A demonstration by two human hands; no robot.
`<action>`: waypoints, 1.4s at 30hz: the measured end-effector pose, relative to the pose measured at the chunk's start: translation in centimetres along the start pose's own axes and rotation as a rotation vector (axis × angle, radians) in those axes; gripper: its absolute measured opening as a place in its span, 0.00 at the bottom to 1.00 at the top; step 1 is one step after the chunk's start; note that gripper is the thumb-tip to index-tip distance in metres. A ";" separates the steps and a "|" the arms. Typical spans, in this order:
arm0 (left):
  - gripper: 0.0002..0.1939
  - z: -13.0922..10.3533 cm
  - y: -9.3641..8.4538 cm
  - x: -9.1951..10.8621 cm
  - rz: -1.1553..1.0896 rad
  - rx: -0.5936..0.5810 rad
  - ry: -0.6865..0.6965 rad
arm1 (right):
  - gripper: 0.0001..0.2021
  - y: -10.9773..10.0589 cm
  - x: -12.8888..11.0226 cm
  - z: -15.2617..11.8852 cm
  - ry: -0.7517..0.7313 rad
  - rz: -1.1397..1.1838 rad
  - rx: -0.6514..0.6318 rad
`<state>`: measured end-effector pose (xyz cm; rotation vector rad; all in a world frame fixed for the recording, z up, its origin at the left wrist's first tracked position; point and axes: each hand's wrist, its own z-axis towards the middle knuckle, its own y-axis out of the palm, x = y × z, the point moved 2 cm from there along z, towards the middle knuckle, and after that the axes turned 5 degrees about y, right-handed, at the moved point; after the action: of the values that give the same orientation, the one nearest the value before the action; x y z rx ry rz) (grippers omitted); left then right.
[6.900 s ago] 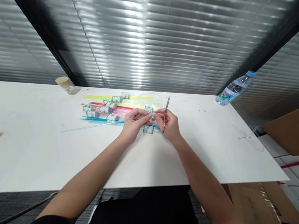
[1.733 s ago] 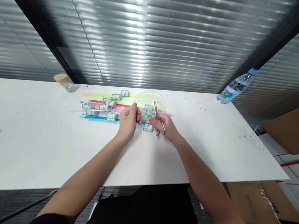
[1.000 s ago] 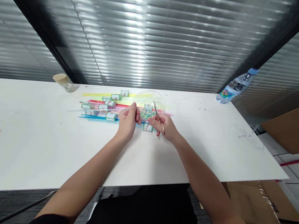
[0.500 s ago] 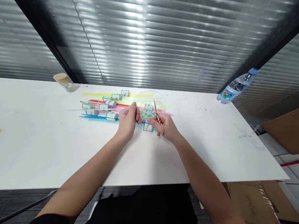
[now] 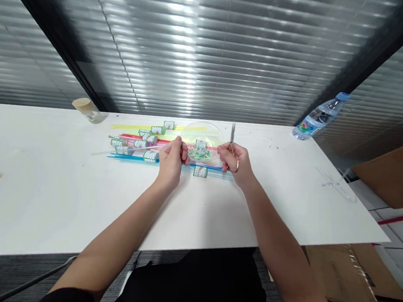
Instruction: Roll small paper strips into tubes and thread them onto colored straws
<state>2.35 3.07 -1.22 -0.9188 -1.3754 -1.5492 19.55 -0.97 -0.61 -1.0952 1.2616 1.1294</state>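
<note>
White table (image 5: 87, 206); scissors (image 5: 233, 133) (in right hand (image 5: 241, 162)) point toward blinds (image 5: 166, 56).

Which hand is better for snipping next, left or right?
Probably the right hand: it's holding the scissors. The left hand seems better placed for steadying, since it's pinching one end of a long, pale strip.

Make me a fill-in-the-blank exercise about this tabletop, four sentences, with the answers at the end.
1. The left hand holds a thin pale strip that sticks out toward the picture's ____ side.
2. The right hand holds scissors with the blades pointing ____ from the person.
3. The bottle has a ____ cap.
4. Of the jar and the bottle, the tan lid belongs to the ____.

Missing words: left; away; blue; jar.
</note>
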 end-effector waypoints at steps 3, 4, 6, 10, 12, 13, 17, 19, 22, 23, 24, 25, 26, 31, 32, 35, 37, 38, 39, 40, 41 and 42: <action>0.21 0.0 0.0 -0.1 -0.004 -0.001 0.009 | 0.17 -1.0 -0.2 0.4 -0.003 0.058 0.091; 0.20 0.0 0.0 -0.1 -0.005 0.002 0.010 | 0.17 -1.2 -0.2 0.4 0.000 0.062 0.112; 0.20 0.1 0.0 -0.1 -0.008 0.013 0.013 | 0.17 -1.5 -0.3 0.4 0.003 0.049 0.118; 0.20 0.0 0.1 0.0 -0.007 0.026 0.018 | 0.20 -0.6 -0.3 0.0 0.011 -0.043 -0.173; 0.20 -0.1 0.1 0.1 -0.001 0.017 0.024 | 0.21 0.2 -0.1 -0.5 0.022 -0.100 -0.357; 0.20 -0.1 0.1 0.1 0.004 0.011 0.030 | 0.21 0.6 0.0 -0.7 0.029 -0.127 -0.413; 0.20 -0.2 0.1 0.1 0.038 -0.022 0.066 | 0.20 2.0 0.6 -1.2 0.042 -0.171 -0.453; 0.20 -0.2 0.1 0.0 0.064 -0.039 0.078 | 0.20 2.3 0.9 -1.3 0.033 -0.162 -0.433; 0.21 -0.3 0.1 -0.1 0.100 -0.064 0.085 | 0.21 2.5 1.1 -1.2 0.019 -0.138 -0.395; 0.21 -0.3 0.1 -0.1 0.107 -0.075 0.085 | 0.21 2.5 1.1 -1.2 0.016 -0.136 -0.382; 0.21 -0.4 0.1 -0.2 0.110 -0.087 0.087 | 0.21 2.5 1.2 -1.2 0.014 -0.136 -0.372; 0.20 -0.4 0.2 -0.2 0.111 -0.100 0.089 | 0.21 2.6 1.2 -1.1 0.011 -0.137 -0.364; 0.20 -0.5 0.2 -0.2 0.113 -0.110 0.092 | 0.21 2.6 1.2 -1.1 0.005 -0.137 -0.356; 0.20 -0.7 0.4 -0.1 0.129 -0.120 0.091 | 0.21 2.7 1.2 -1.1 -0.010 -0.144 -0.316; 0.21 -0.8 0.4 0.0 0.129 -0.118 0.085 | 0.21 2.7 1.2 -1.1 -0.010 -0.147 -0.313; 0.20 -0.8 0.5 0.2 0.127 -0.114 0.074 | 0.20 2.7 1.0 -1.2 -0.006 -0.150 -0.317; 0.21 -0.8 0.5 0.2 0.130 -0.110 0.077 | 0.20 2.7 1.0 -1.2 -0.006 -0.152 -0.318; 0.21 -0.8 0.5 0.3 0.135 -0.110 0.079 | 0.20 2.6 1.0 -1.2 -0.004 -0.155 -0.319; 0.21 -0.8 0.5 0.3 0.139 -0.109 0.080 | 0.20 2.6 1.0 -1.2 -0.002 -0.158 -0.321; 0.21 -0.8 0.5 0.2 0.144 -0.108 0.079 | 0.20 2.6 1.0 -1.2 0.002 -0.162 -0.321; 0.22 -0.8 0.5 0.2 0.148 -0.104 0.078 | 0.20 2.6 1.0 -1.2 0.006 -0.166 -0.319; 0.22 -0.8 0.4 0.2 0.151 -0.100 0.078 | 0.20 2.6 1.1 -1.2 0.011 -0.169 -0.316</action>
<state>2.68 2.22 -1.02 -0.9896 -1.1560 -1.5328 16.83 -1.76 -1.68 -1.4161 0.9969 1.2194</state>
